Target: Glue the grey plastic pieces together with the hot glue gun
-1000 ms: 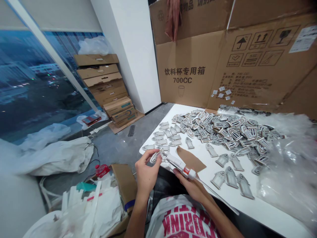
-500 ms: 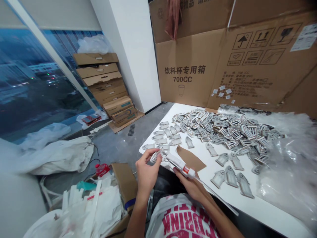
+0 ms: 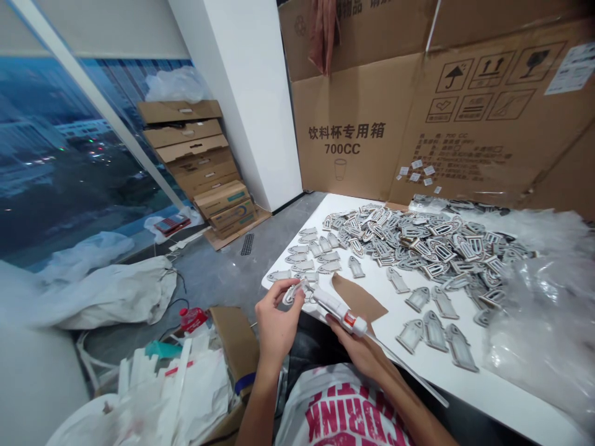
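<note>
My left hand [image 3: 279,319] pinches a small pale piece [image 3: 290,293] at the table's near left edge. A white glue-gun-like tool [image 3: 331,302] with an orange-red part is gripped by my right hand [image 3: 348,337], its tip close to the pinched piece. From the tool's back end a long white stick [image 3: 413,375] extends to the lower right. Rows of grey tag-shaped pieces [image 3: 329,267] lie on the white table [image 3: 493,387] beyond my hands, with a big heap of similar pieces [image 3: 418,241] behind. A brown cardboard scrap [image 3: 356,297] lies beside the tool.
Clear plastic bags [image 3: 543,316] cover the table's right side. A large cardboard box [image 3: 353,118] stands behind it. At lower left are a carton [image 3: 239,347] of white scraps and a red bottle [image 3: 192,318]. Stacked boxes [image 3: 195,148] stand by the window.
</note>
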{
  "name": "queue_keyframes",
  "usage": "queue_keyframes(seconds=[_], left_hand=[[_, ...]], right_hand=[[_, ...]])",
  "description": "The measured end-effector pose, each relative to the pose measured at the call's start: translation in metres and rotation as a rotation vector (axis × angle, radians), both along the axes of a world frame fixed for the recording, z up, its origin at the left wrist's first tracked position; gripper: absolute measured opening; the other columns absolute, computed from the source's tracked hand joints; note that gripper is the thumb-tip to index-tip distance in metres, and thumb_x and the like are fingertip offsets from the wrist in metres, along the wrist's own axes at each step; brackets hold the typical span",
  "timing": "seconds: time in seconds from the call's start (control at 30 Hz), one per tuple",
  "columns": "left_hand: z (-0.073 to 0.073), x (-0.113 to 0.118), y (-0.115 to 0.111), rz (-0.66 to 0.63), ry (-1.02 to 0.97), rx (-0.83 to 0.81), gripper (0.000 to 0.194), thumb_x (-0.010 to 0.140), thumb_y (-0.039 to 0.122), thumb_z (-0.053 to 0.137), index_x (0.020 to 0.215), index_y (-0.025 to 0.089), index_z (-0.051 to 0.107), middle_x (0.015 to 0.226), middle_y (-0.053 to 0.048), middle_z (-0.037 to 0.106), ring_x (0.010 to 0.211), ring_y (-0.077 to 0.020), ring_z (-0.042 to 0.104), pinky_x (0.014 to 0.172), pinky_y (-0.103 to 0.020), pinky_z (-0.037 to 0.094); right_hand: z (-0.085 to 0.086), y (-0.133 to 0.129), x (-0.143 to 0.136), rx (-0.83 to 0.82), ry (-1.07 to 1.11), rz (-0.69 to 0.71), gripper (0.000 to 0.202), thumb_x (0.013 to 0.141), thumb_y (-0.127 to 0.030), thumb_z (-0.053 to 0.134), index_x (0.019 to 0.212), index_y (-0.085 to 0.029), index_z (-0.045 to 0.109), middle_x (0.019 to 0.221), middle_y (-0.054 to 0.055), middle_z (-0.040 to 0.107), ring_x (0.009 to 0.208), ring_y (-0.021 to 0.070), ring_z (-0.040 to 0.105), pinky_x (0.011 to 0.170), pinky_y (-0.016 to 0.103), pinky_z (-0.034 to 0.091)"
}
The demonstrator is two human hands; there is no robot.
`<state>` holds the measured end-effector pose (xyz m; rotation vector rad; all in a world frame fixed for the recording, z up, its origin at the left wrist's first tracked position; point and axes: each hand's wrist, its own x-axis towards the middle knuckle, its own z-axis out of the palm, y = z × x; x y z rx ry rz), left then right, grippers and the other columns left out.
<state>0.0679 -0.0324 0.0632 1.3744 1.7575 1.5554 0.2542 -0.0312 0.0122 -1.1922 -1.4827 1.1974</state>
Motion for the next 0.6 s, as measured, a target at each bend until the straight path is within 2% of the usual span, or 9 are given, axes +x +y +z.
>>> queue_keyframes(seconds=[0.27,0.4,0.47,0.6], left_hand=[[-0.002,0.000,0.000,-0.006,-0.013,-0.004,0.016,0.089,0.033,0.079,0.102,0.025,0.083,0.107,-0.005,0.086,0.109,-0.0278,0.081,0.102,-0.039,0.063],[-0.001,0.002,0.002,-0.005,-0.029,0.002,0.017,0.088,0.033,0.080,0.103,0.024,0.082,0.108,-0.006,0.086,0.111,-0.0279,0.080,0.102,-0.039,0.062],[0.001,0.001,0.002,0.014,-0.037,0.016,0.019,0.088,0.035,0.080,0.104,0.023,0.082,0.108,-0.006,0.085,0.112,-0.0280,0.080,0.102,-0.038,0.062],[0.002,-0.008,-0.002,0.114,-0.048,0.069,0.023,0.091,0.040,0.080,0.107,0.022,0.079,0.112,-0.008,0.083,0.115,-0.0281,0.078,0.101,-0.037,0.061]], right_hand=[[0.001,-0.002,-0.004,0.013,0.046,-0.025,0.046,0.095,-0.057,0.068,0.063,-0.026,0.056,0.059,-0.001,0.056,0.059,0.0197,0.048,0.063,0.035,0.044],[-0.005,-0.002,-0.005,0.026,0.096,-0.036,0.043,0.091,-0.060,0.074,0.067,-0.026,0.065,0.068,0.001,0.065,0.066,0.0222,0.056,0.069,0.036,0.047],[-0.010,-0.001,-0.006,0.022,0.135,-0.106,0.043,0.091,-0.064,0.075,0.073,-0.025,0.068,0.071,0.003,0.067,0.069,0.0230,0.058,0.069,0.036,0.048],[-0.024,0.007,-0.005,-0.036,0.248,-0.312,0.047,0.102,-0.068,0.060,0.087,-0.024,0.066,0.054,-0.006,0.046,0.052,0.0166,0.043,0.053,0.031,0.038]])
